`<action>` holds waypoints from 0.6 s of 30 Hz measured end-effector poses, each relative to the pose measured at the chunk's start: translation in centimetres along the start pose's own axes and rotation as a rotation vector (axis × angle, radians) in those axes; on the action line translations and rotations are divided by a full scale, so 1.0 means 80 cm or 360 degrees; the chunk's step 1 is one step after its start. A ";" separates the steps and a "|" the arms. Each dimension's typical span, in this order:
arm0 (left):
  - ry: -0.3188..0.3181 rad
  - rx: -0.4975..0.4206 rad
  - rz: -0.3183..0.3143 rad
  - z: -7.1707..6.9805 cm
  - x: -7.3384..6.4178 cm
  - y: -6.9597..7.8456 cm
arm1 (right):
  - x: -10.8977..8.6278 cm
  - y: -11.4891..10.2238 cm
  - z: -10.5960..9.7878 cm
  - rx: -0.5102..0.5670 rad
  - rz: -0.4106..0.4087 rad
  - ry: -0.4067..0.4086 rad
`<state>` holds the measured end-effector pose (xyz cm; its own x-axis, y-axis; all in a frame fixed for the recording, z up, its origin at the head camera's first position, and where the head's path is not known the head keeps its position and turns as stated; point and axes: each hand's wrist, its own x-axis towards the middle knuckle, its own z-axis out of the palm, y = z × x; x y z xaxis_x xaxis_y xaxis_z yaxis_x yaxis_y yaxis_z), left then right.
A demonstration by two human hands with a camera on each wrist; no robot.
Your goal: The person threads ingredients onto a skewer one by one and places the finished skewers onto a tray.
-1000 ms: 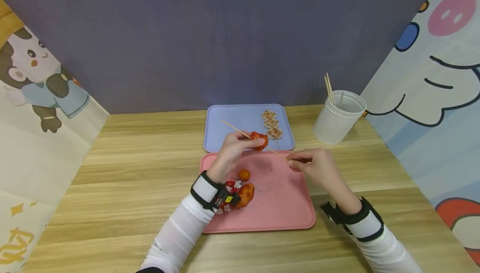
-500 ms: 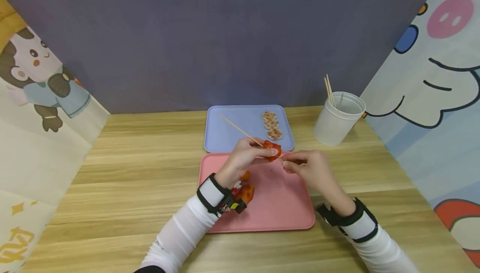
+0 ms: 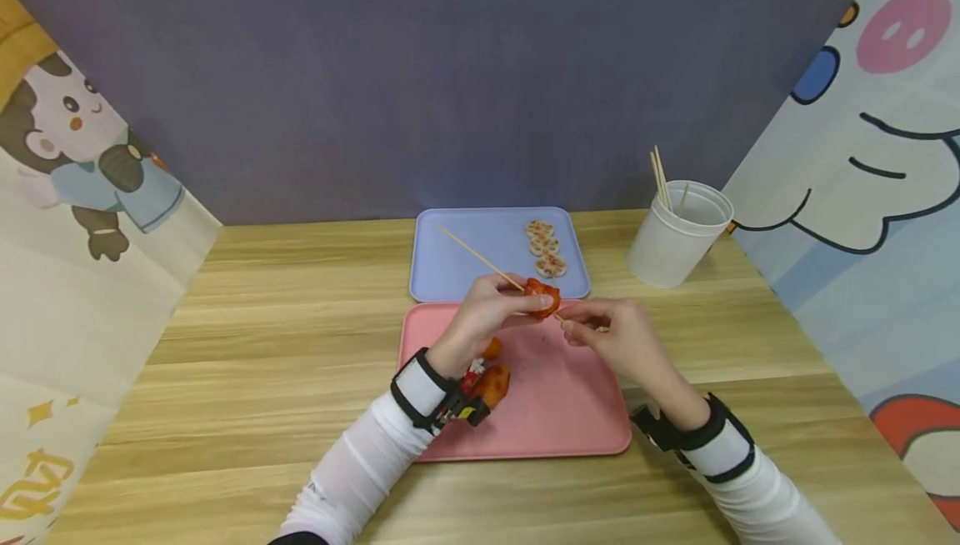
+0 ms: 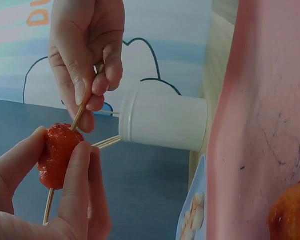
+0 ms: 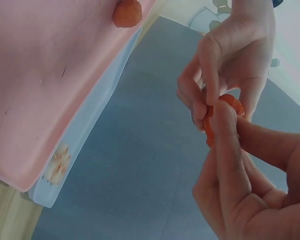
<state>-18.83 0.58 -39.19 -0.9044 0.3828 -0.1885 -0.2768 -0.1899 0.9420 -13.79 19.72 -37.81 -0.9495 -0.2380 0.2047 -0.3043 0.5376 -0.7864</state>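
Over the far edge of the pink tray (image 3: 555, 420), my left hand (image 3: 487, 312) pinches a red, glazed lump of food (image 4: 56, 159) between thumb and fingers. A bamboo skewer (image 3: 476, 255) runs right through the lump, its long part reaching up and left over the blue tray (image 3: 468, 237). With thumb and fingertips my right hand (image 3: 618, 335) grips the skewer close to the other side of the lump. In the right wrist view the right fingers cover part of the red lump (image 5: 209, 131) and hide the skewer.
On the pink tray, partly behind the left wrist, lie an orange ball (image 3: 492, 349), a browned glazed piece (image 3: 492, 385) and red-and-white pieces (image 3: 471, 376). Browned white slices (image 3: 543, 247) line the blue tray's right side. A white tub (image 3: 667, 249) of skewers (image 3: 660, 178) stands back right.
The left hand and red lump have slid right and slightly down along the skewer, closing on the right hand. The right hand shifted slightly left. Little differs over the last half second.
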 end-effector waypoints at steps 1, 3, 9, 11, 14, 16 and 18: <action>-0.0004 0.0010 -0.0001 -0.001 0.000 0.000 | 0.000 0.000 0.000 -0.0007 0.0005 -0.0010; -0.0022 0.0073 -0.0001 -0.002 -0.002 0.001 | 0.001 0.002 0.000 0.0017 0.0028 -0.0037; -0.0114 0.0975 0.0172 -0.013 -0.018 0.005 | -0.005 0.019 -0.014 0.0167 0.0137 -0.0065; -0.0109 0.1390 0.0261 -0.017 -0.028 0.005 | -0.009 0.027 -0.022 0.0142 0.0158 -0.0039; -0.0083 0.1890 0.0348 -0.020 -0.044 0.002 | -0.014 0.037 -0.035 0.0054 0.0174 0.0005; -0.0065 0.2133 0.0407 -0.020 -0.053 -0.001 | -0.017 0.045 -0.041 0.0010 0.0193 0.0032; -0.0056 0.2324 0.0455 -0.020 -0.060 -0.006 | -0.020 0.051 -0.046 -0.0029 0.0221 0.0049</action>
<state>-14.88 -2.64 -39.15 -0.8565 0.5151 0.0329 0.4858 0.7829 0.3887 -13.80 25.31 -39.22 -0.9844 -0.1353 0.1127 -0.1708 0.5783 -0.7978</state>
